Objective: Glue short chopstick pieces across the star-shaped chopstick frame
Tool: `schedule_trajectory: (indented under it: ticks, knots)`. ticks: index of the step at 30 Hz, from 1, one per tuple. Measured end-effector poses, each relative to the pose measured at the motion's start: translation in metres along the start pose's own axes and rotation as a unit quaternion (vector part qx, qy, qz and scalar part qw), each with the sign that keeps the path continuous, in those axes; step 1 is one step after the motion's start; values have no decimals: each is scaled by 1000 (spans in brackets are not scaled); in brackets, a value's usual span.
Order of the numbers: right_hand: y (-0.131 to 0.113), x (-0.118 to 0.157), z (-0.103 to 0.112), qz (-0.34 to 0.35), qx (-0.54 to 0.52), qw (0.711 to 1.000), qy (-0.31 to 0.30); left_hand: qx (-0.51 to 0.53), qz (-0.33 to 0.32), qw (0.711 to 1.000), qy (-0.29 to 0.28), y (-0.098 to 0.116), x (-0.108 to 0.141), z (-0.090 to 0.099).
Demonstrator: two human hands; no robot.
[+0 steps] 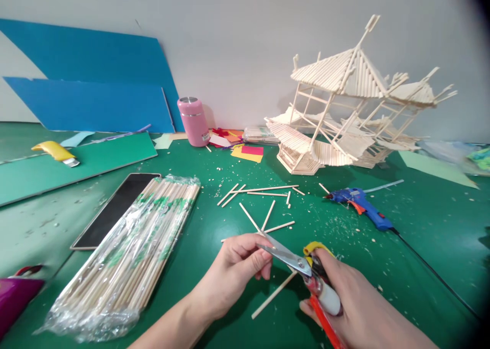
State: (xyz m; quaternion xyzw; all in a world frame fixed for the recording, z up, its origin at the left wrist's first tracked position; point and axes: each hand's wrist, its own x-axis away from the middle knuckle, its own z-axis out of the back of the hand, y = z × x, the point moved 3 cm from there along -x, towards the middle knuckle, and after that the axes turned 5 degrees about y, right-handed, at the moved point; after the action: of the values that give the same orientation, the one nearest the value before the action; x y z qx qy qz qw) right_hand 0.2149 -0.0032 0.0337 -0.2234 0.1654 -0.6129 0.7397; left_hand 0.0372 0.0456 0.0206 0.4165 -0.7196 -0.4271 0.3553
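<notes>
My right hand (337, 293) is wrapped round the handles of a pair of scissors (287, 258), whose blades point left and are parted. Beside the blade tips, my left hand (245, 259) has its thumb and fingers pressed together; whatever lies between them is too hidden to make out. One loose wooden stick (273, 294) lies under the scissors. Several cut sticks (268, 215) are scattered on the green table just beyond my hands.
A wooden-stick pavilion model (340, 109) stands at the back right, near a blue glue gun (360, 206) with its cord. Wrapped sticks (133, 252) overlap a dark tablet (111, 216) at left. Behind are a pink flask (194, 122) and a yellow cutter (55, 151).
</notes>
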Motion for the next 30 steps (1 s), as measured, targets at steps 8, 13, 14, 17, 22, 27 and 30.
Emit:
schedule_trajectory:
  ticks: [8,13,14,17,22,27,30]
  knots:
    - [6,-5,-2,19,68,997,-14,-23,20,999,-13,1,-1,0]
    - [36,-4,13,-53,123,988,71,20,49,999,-13,0,-2,-2]
    - [45,-1,18,-67,139,984,92,24,47,999,-6,2,-3,-2]
    - [80,11,32,-110,190,967,126,38,33,998,35,7,-6,0]
    - [116,31,50,-91,247,956,130,47,2,995,85,11,-9,6]
    - [84,25,58,-36,192,958,207,-83,-19,990,113,10,-8,8]
    - [54,10,53,18,109,975,193,-156,-34,979,123,11,-7,6]
